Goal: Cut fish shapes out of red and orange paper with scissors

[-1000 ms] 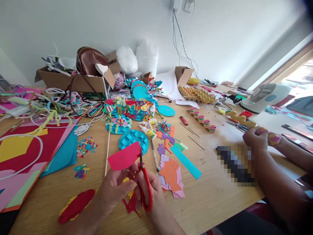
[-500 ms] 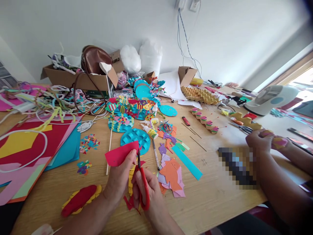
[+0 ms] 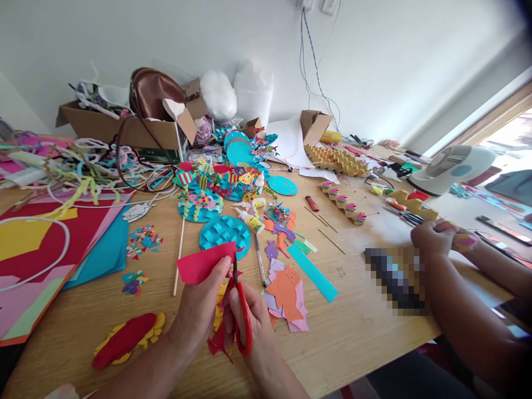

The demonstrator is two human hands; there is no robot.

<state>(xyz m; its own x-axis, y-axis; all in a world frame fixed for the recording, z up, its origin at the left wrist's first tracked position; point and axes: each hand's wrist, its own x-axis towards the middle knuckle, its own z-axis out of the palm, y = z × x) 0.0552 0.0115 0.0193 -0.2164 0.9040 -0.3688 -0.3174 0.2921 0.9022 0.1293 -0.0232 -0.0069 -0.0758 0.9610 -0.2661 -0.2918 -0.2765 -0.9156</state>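
My left hand [image 3: 198,310] pinches a piece of red paper [image 3: 203,262] and holds it up over the wooden table [image 3: 353,332]. My right hand [image 3: 251,316] grips red-handled scissors [image 3: 241,310], whose blades point up into the paper's right edge. Red offcuts hang below my hands. Just behind the paper lies a turquoise woven disc [image 3: 225,231]. A pile of orange, pink and purple cut-outs [image 3: 286,296] lies right of my right hand.
A co-worker's hands [image 3: 436,235] work at the right. Sheets of coloured paper [image 3: 45,249] lie at the left, a red and yellow shape [image 3: 124,339] near the front edge. Cardboard boxes [image 3: 124,130], a brown bag, glue bottles, sticks, a pen and a white fan [image 3: 451,166] crowd the back.
The red paper has tilted and dropped a little toward my hands. The scissors have worked further along its right edge. The view has shifted slightly.
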